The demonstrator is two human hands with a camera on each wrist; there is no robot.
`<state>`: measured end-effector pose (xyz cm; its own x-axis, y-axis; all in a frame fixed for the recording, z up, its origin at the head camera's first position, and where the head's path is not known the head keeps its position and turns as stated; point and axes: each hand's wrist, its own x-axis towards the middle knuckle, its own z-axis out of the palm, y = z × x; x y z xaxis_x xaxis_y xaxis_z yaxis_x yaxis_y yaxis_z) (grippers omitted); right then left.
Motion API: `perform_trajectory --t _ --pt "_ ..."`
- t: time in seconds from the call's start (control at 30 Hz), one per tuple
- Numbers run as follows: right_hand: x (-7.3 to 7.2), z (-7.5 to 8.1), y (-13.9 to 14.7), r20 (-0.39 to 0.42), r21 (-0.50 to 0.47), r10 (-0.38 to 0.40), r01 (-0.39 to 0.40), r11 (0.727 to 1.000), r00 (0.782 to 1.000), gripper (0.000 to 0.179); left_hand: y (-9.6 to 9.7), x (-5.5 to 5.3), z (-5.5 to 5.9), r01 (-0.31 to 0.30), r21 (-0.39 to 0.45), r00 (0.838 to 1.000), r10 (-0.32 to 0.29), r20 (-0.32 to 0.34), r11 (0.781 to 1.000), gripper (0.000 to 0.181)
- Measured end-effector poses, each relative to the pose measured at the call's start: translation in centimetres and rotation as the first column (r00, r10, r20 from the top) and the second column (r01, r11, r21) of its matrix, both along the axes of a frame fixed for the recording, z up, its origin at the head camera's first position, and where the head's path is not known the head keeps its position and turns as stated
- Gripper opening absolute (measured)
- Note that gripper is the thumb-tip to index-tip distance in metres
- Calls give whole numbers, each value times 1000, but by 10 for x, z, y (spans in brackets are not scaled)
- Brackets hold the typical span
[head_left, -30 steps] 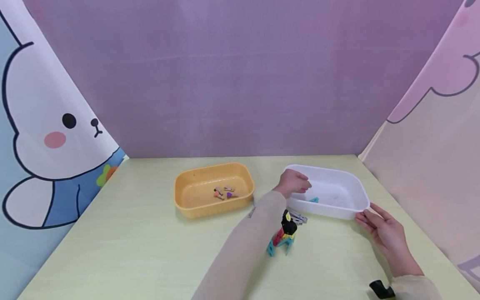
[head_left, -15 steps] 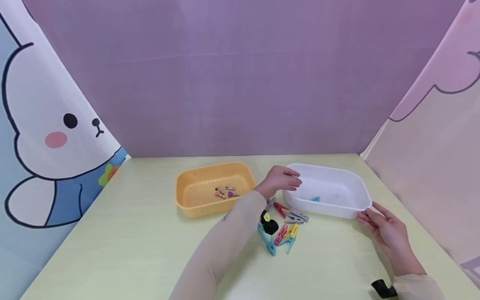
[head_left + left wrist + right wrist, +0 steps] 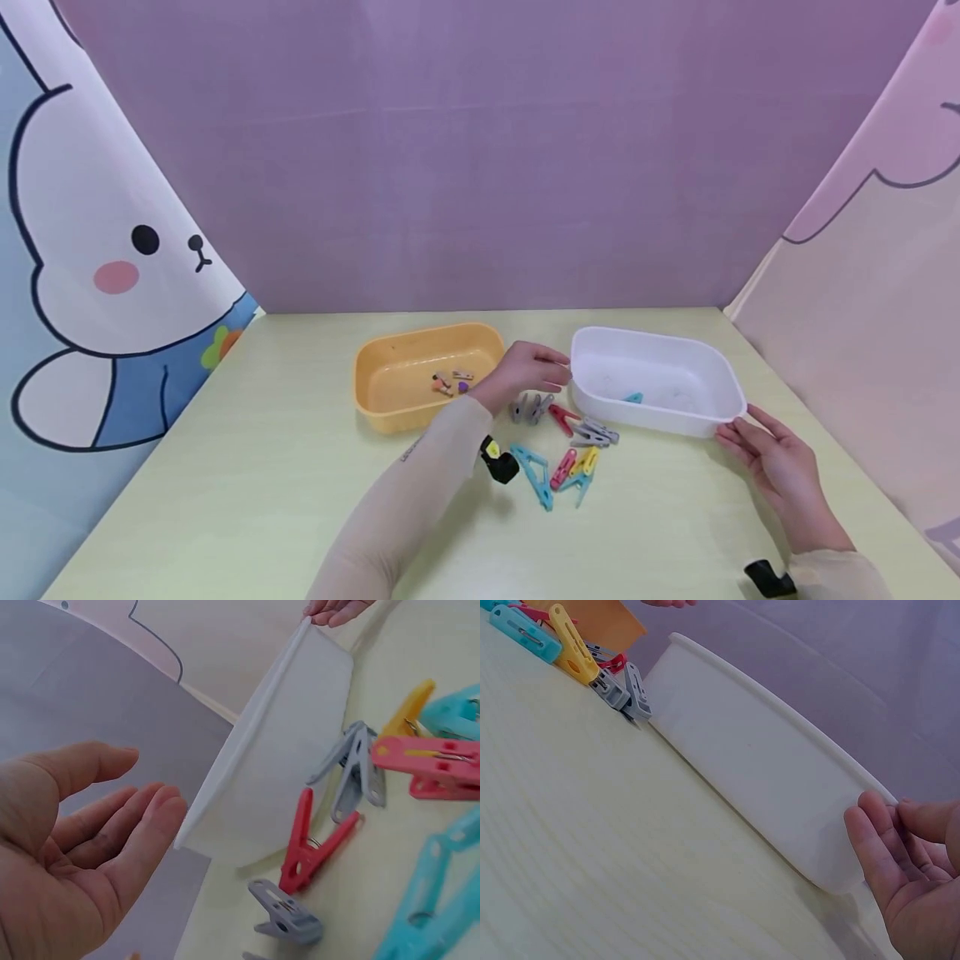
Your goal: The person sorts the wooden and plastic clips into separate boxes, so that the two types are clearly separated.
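My right hand point(image 3: 776, 471) holds the near right corner of a white plastic basin point(image 3: 660, 423), thumb at the rim and fingers against the outer wall point(image 3: 780, 772). Inside the basin lies a teal clothespin point(image 3: 634, 398). At the basin's left end is my left hand point(image 3: 528, 371); its fingers are relaxed and nothing is in them, as the left wrist view of the hand point(image 3: 90, 840) shows. Below it on the table lie grey clothespins point(image 3: 536, 408), a red one point(image 3: 562, 418), a pink one point(image 3: 562, 469), a yellow one point(image 3: 585, 461) and teal ones point(image 3: 534, 477).
To the left stands an orange basin point(image 3: 390, 421) with several small decorated clips point(image 3: 442, 385) inside. Behind the table point(image 3: 247, 467) rises a purple backdrop point(image 3: 480, 167), with cartoon-printed panels on both sides. My left forearm point(image 3: 405, 492) crosses the table's front.
My left hand has drawn back leftward from over the white basin to outside its left end. The clothespins under my arm have come into view. My right hand stays at the corner.
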<state>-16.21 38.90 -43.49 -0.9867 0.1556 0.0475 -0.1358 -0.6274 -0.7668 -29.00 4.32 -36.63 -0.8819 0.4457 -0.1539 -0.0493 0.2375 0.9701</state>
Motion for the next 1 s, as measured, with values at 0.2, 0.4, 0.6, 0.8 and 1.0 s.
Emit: perform_trajectory --t 0.2,0.4,0.6,0.8,1.0 --pt "0 0 0 -7 -14 5 -5 1000 1000 32 -17 8 -14 -20 -16 1000 20 18 1000 32" --pt "0 0 0 -5 -10 8 -8 1000 1000 33 -31 19 -25 -36 -44 999 36 6 998 32" --pt "0 0 0 -5 -14 15 -15 1000 1000 33 -41 32 -38 -45 3 999 45 -12 999 29" --pt "0 0 0 -6 -14 12 -12 1000 1000 33 -54 43 -53 -67 19 993 69 -96 998 28" --pt "-1 -2 1 -21 -25 17 -17 1000 1000 34 -64 48 -66 -106 11 967 106 -231 994 31"
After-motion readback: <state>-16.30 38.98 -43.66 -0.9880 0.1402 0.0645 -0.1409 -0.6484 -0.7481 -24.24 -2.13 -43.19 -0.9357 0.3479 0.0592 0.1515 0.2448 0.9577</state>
